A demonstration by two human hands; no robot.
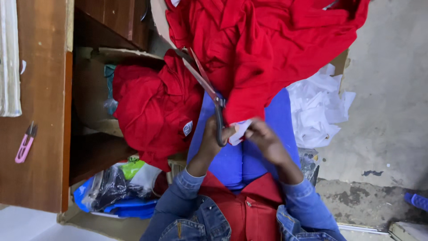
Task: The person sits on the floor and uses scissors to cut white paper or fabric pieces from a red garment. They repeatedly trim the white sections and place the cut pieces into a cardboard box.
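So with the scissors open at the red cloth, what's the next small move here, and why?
Probably closing the scissors a little. The left hand grips their handle with the blades parted against the edge of the red garment, while the right hand pinches a small white piece at the hem, pulling the cloth toward the lap.

I see matt red woven cloth [263,49] at upper centre. The scissors [207,89] have dull grey metal blades and dark, smooth handles. At left, the bench [40,147] is brown wood with a satin finish. The floor [392,111] at right is rough grey concrete. Crumpled white paper [318,109] lies centre right.
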